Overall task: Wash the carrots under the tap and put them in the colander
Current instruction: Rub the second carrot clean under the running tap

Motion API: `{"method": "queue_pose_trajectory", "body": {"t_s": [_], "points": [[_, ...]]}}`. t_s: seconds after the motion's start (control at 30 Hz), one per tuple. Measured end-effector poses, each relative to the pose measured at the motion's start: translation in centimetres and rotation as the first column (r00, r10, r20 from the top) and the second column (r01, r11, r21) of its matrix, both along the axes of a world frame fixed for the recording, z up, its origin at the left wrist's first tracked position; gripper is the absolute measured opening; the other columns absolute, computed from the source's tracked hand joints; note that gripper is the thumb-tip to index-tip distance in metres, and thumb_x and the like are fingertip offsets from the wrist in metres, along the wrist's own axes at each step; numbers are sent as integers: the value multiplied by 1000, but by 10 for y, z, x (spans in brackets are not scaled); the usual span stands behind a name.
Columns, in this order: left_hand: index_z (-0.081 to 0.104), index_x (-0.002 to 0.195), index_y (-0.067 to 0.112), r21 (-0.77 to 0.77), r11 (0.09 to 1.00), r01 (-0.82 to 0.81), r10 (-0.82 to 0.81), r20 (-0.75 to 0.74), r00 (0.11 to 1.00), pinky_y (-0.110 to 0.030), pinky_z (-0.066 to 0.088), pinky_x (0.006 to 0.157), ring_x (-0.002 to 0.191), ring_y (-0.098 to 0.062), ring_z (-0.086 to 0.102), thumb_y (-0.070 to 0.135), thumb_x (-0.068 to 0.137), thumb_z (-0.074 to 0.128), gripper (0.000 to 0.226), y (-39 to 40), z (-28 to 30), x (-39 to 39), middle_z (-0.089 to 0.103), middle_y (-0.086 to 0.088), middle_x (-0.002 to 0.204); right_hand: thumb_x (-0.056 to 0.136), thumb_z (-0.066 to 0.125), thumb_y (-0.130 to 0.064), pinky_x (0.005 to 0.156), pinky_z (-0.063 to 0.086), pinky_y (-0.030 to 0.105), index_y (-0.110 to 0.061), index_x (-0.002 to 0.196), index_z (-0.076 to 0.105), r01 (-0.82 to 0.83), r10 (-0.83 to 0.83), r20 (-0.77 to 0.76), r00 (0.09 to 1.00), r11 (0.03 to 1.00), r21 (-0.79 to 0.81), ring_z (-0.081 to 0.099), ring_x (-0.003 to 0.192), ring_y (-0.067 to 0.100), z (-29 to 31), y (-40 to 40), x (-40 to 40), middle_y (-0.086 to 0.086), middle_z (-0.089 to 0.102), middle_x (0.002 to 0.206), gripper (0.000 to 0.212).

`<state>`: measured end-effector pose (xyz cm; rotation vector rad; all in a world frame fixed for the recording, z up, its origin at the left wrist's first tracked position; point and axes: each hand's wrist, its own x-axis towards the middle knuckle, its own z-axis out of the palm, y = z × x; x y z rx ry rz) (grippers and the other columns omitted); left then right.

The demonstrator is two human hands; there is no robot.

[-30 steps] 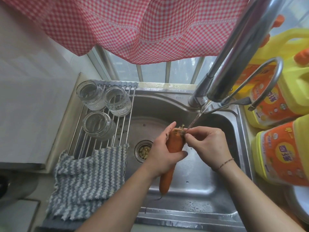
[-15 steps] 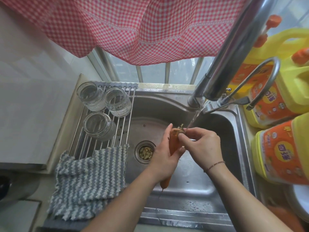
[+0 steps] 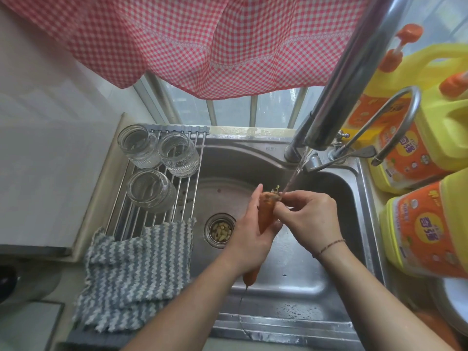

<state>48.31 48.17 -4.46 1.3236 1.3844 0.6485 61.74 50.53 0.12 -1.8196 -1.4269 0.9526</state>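
Ref. landmark: sink (image 3: pixel 255 158). Your left hand (image 3: pixel 249 235) grips the carrot (image 3: pixel 266 214) over the sink basin, fingers extended along its far side, thumb curled across the near side. Carrot is near upright, stem end up, thin tip (image 3: pixel 249 277) pointing down toward the sink's front edge, below your wrist. Your right hand (image 3: pixel 310 217) pinches the carrot's top end w/ curled fingertips. Water stream (image 3: pixel 295 173) runs from the tap (image 3: pixel 347 74), which rises at the sink's back-right corner, and lands at the carrot top, right where the right-hand fingers meet it.

Drain strainer (image 3: pixel 219 230) sits in the basin floor, just left of your left hand; it holds small yellowish scraps. Roll-up rack (image 3: pixel 184 198) spans the sink's left side, w/ three glass jars (image 3: pixel 151 191) on it. Striped cloth (image 3: pixel 136 277) overlaps the rack's near end and the sink's front-left corner. Yellow bottles (image 3: pixel 428 229) w/ orange labels stand right of the sink. Red check curtain (image 3: pixel 192 41) hangs above the sink's back edge. Colander: cannot tell from this view.
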Motion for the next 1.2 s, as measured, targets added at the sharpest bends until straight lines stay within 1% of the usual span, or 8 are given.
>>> {"method": "queue_pose_trajectory", "body": {"t_s": [0.1, 0.27, 0.43, 0.6, 0.73, 0.93, 1.07, 1.2], "points": [[10, 157, 32, 6, 999, 34, -34, -15, 999, -6, 33, 99, 122, 4, 48, 29, 97, 62, 79, 3, 4, 0, 47, 23, 135, 78, 71, -4, 71, 54, 11, -15, 95, 79, 31, -31, -3, 1000, 999, -12, 69, 72, 3, 0, -1, 3, -6, 74, 79, 22], [11, 158, 26, 33, 999, 35, -33, -49, 998, 3, 28, 95, 117, 11, 45, 26, 97, 62, 80, 1, 5, 1, 47, 19, 134, 80, 75, -24, 60, 47, 2, -20, 83, 80, 30, -30, -5, 1000, 1000, 9, 66, 70, -5, 4, 1, 0, -15, 69, 66, 7], [9, 158, 31, 45, 998, 53, -50, -58, 997, -22, 37, 109, 127, -6, 48, 28, 98, 61, 80, 2, 5, 0, 47, 8, 145, 78, 71, -7, 68, 56, 15, -15, 92, 80, 41, -41, 0, 999, 999, -25, 68, 67, 4, -2, 0, 2, -8, 72, 71, 18], [10, 158, 29, 32, 999, 43, -41, -67, 997, 3, 28, 95, 121, 6, 44, 25, 98, 61, 79, 0, 4, 0, 46, 12, 143, 80, 75, -20, 65, 53, 9, -18, 87, 80, 45, -45, -18, 999, 999, -1, 69, 69, 3, -1, -1, -1, -9, 72, 70, 9], [11, 157, 31, 17, 1000, 22, -21, -37, 999, 3, 29, 94, 119, 6, 46, 29, 97, 62, 79, 0, 3, -2, 47, 16, 139, 78, 73, -10, 68, 53, 10, -15, 93, 80, 35, -35, 5, 999, 999, -13, 69, 73, 4, -3, -3, 0, -5, 75, 77, 17], [12, 157, 31, -12, 1000, 15, -15, 14, 1000, -5, 38, 95, 114, 1, 55, 27, 97, 62, 78, -1, 6, -1, 55, 20, 125, 78, 76, -18, 66, 49, 4, -19, 92, 80, 19, -18, -13, 1000, 1000, 22, 67, 74, -7, -2, -4, -2, -12, 73, 76, 15], [15, 156, 32, -29, 999, -24, 26, 99, 995, -33, 47, 103, 109, -8, 61, 36, 93, 63, 79, -2, 4, 0, 62, 11, 119, 77, 73, -11, 65, 47, 2, -20, 97, 80, 11, -11, -4, 1000, 1000, 17, 66, 75, -8, -3, -6, -1, -13, 72, 79, 23], [14, 156, 34, -80, 996, -49, 63, 184, 981, -43, 51, 100, 97, -9, 62, 43, 87, 61, 84, -1, 2, 3, 66, 6, 113, 80, 75, -20, 71, 54, 10, -23, 97, 79, 9, -9, -15, 1000, 999, 41, 69, 75, -5, -3, -5, -3, -13, 75, 83, 18]]}}
